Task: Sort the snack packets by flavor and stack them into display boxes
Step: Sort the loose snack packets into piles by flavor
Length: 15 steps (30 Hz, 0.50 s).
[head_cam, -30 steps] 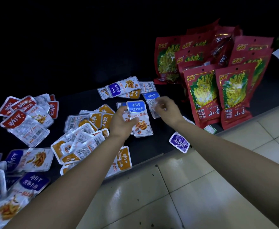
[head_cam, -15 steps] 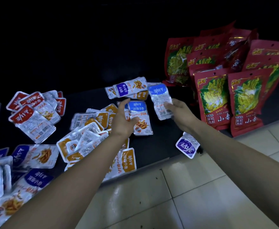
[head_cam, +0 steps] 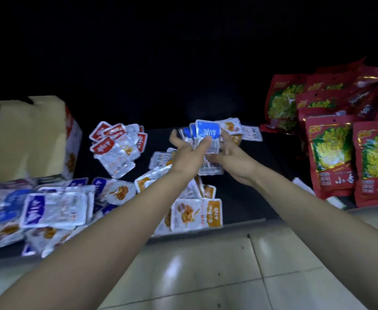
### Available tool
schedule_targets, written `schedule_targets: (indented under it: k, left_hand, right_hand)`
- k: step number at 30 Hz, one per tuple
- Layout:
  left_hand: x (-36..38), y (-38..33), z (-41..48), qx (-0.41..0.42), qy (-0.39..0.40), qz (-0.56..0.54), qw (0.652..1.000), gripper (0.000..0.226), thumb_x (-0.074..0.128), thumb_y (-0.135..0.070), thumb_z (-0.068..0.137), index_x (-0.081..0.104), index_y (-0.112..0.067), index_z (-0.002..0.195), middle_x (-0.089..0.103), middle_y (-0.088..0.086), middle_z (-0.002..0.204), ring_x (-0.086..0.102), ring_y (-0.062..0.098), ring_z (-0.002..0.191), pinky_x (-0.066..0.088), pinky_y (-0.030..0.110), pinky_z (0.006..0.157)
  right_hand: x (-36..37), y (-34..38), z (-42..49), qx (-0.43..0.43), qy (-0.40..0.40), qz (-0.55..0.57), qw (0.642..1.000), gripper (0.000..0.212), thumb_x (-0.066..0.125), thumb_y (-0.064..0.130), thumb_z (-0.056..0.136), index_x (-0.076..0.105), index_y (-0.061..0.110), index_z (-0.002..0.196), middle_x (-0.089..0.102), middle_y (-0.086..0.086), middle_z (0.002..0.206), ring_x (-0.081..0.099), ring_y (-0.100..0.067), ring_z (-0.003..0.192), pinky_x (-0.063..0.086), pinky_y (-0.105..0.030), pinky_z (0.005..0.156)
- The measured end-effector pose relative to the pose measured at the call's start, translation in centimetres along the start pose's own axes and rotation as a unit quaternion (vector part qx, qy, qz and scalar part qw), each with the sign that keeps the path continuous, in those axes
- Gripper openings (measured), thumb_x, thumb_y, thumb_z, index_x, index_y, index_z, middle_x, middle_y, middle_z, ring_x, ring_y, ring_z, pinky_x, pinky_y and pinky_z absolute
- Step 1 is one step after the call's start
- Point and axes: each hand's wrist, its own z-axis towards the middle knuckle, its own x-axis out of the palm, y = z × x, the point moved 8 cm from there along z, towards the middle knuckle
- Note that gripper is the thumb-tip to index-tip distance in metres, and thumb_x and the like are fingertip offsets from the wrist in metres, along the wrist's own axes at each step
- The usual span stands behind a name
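Apparently squaring one flavour: left hand (head_cam: 187,154) is pinching the blue-labelled silver foil snack packets (head_cam: 207,133) at frame centre, right hand (head_cam: 231,154) is gripping them from below.

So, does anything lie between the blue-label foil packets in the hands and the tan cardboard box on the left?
Yes. A pile of red-label foil packets lies between the blue-label foil packets and the tan cardboard box; above that pile, nothing visible blocks the way.
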Motion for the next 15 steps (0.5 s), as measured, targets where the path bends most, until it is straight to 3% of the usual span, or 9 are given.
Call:
schedule_targets:
  k: [2,3,6,10,13,15]
  left_hand:
    - [-3.8,-1.0,-0.4,0.009,-0.038,-0.029,0.999,0.094,0.069,-0.034,0.087,0.002,-0.013,0.149,0.048,-0.006,0.117,0.048,0.012,0.106,0.038,0.026,0.089]
    - [-6.1,-1.1,-0.1,0.006,-0.056,-0.05,0.997,0.089,0.074,-0.03,0.083,0.015,-0.009,0.147,0.055,-0.006,0.11,0.054,0.015,0.099,0.042,0.027,0.084]
    - [-12.5,-1.2,-0.4,-0.018,-0.075,-0.116,0.99,0.065,0.088,-0.028,0.066,0.058,0.001,0.115,0.07,0.014,0.1,0.068,0.027,0.085,0.055,0.035,0.073]
    - [-22.2,-0.5,-2.4,-0.009,-0.153,-0.119,0.981,0.032,0.082,-0.014,0.075,0.063,-0.001,0.097,0.067,0.015,0.084,0.065,0.021,0.063,0.054,0.031,0.059]
    - [-28.9,2.0,-4.4,-0.038,-0.23,-0.132,0.963,0.052,0.086,-0.029,0.06,0.065,-0.002,0.099,0.069,0.019,0.09,0.065,0.029,0.072,0.054,0.041,0.064]
    - [-32.4,3.6,-6.0,-0.033,-0.276,-0.145,0.95,0.039,0.084,-0.022,0.069,0.063,-0.004,0.096,0.067,0.018,0.093,0.061,0.029,0.076,0.05,0.036,0.062]
  right_hand:
    - [2.8,1.7,0.5,-0.015,0.037,-0.034,0.999,0.069,0.053,-0.009,0.093,0.027,0.023,0.147,0.061,0.004,0.124,0.06,-0.012,0.116,0.052,-0.029,0.095]
    - [4.6,2.7,0.7,-0.021,0.066,-0.052,0.996,0.067,0.053,-0.009,0.093,0.029,0.022,0.147,0.061,0.003,0.124,0.061,-0.011,0.115,0.052,-0.029,0.094]
    - [10.1,5.3,1.6,-0.042,0.136,-0.103,0.984,0.066,0.055,-0.008,0.091,0.033,0.022,0.145,0.061,-0.005,0.126,0.061,-0.017,0.115,0.053,-0.034,0.093]
    - [18.1,6.7,3.6,-0.018,0.157,-0.097,0.983,0.056,0.061,-0.001,0.09,0.04,0.013,0.14,0.065,-0.014,0.119,0.065,-0.024,0.103,0.052,-0.039,0.091]
    - [24.4,6.2,4.2,0.045,0.194,-0.124,0.972,0.023,0.06,0.021,0.095,0.061,0.01,0.114,0.066,-0.015,0.104,0.062,-0.023,0.093,0.053,-0.039,0.083]
    - [28.2,5.9,3.9,0.087,0.236,-0.158,0.955,0.017,0.057,0.031,0.097,0.064,0.017,0.101,0.065,-0.005,0.098,0.061,-0.017,0.089,0.052,-0.03,0.074]
